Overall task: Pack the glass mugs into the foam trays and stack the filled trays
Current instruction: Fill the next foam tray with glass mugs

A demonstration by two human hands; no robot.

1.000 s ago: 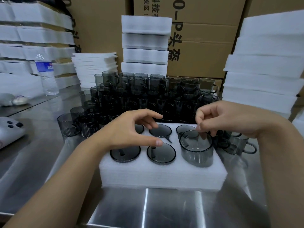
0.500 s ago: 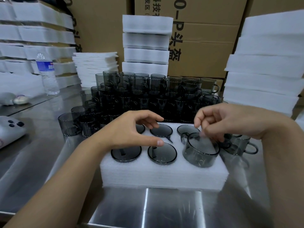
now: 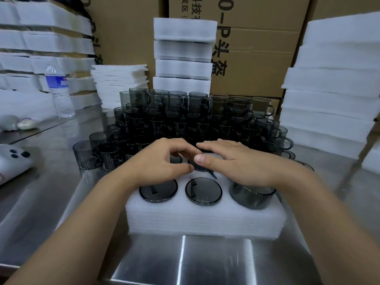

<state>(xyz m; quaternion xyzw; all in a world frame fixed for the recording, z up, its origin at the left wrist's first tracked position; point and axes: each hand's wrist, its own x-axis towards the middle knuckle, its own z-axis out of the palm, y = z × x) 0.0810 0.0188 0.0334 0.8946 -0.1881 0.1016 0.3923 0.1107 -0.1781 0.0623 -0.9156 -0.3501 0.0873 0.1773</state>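
Note:
A white foam tray (image 3: 205, 221) lies on the steel table in front of me. Dark smoked-glass mugs sit sunk in its holes; the front-left mug (image 3: 158, 191) and front-middle mug (image 3: 204, 193) are flush with the foam. The front-right mug (image 3: 251, 196) still stands partly above the foam. My right hand (image 3: 236, 161) lies flat with straight fingers across the tray's back right, over that mug. My left hand (image 3: 162, 161) hovers over the back-left holes with loosely curled fingers, holding nothing.
A large pile of loose smoked-glass mugs (image 3: 185, 120) stands right behind the tray. Foam tray stacks rise at the back centre (image 3: 184, 54), right (image 3: 333, 83) and left (image 3: 41, 48). A water bottle (image 3: 59, 91) and a white controller (image 3: 12, 161) lie at left. Cardboard boxes (image 3: 257, 48) behind.
My right hand let go of the front-right mug's rim, flattened and moved left over the tray. The mug sank deeper into its hole. My left hand stayed over the back-left holes.

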